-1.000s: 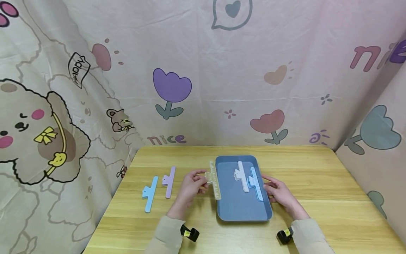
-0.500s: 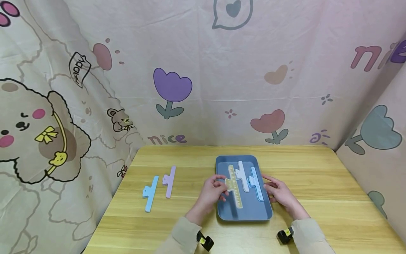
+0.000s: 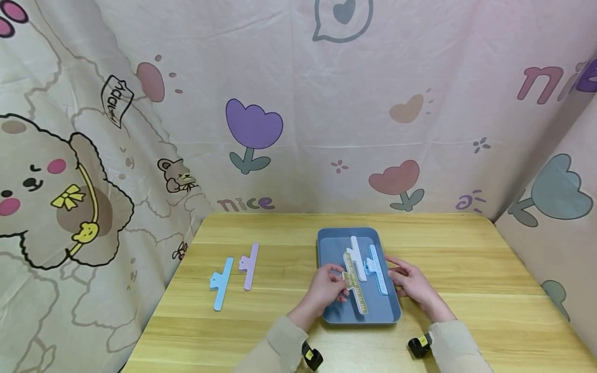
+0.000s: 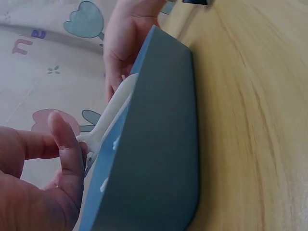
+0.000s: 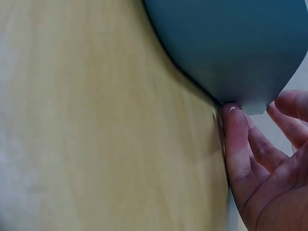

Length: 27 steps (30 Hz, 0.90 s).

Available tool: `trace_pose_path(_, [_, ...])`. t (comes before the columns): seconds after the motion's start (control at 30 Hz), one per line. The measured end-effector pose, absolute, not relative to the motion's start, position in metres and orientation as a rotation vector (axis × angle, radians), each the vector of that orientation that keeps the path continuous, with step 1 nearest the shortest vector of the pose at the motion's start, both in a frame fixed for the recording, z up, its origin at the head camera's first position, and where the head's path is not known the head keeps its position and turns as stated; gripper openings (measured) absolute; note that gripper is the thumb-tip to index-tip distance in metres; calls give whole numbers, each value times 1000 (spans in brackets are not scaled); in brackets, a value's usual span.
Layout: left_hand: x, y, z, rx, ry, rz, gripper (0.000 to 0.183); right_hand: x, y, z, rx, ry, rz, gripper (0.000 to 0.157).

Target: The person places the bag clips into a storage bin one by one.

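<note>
My left hand [image 3: 328, 286] pinches the handle of a pale yellow see-through clip [image 3: 357, 295] with a long ruled bar, low over the blue-grey tray [image 3: 336, 313]. In the left wrist view, thumb and fingertips meet on the handle of the clip [image 4: 113, 108], whose bar passes behind the tray wall. In the tray lie a white clip [image 3: 355, 256] and a blue-and-white clip [image 3: 377, 272]. My right hand [image 3: 412, 282] rests against the tray's right side. The right wrist view shows its thumb at the foot of the tray wall [image 5: 231, 53], fingers extended near the rim.
A light blue clip [image 3: 222, 285] and a purple clip [image 3: 250, 267] lie on the wooden table [image 3: 186, 331], left of the tray. A printed curtain [image 3: 303, 119] hangs behind the table and along its sides.
My left hand has carried the pale yellow clip rightward from the tray's left rim to over its inside, then slightly lower and nearer me. The right hand stays at the tray's side.
</note>
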<state>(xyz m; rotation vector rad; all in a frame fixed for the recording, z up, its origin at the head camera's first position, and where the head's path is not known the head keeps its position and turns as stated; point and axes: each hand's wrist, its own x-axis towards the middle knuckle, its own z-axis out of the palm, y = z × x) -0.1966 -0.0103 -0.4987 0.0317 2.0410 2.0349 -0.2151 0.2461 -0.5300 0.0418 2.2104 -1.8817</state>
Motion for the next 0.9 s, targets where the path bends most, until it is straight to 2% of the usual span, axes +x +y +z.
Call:
trace_pose_path(0.6, [-200,1,-506,44,2167,1838,24,-215,246,-529,46,2200,-1869,54])
trace_pose_path(0.9, [-197,4,-510,131,2157,1743,18,-216,246,-528,37,2196,-1882,54])
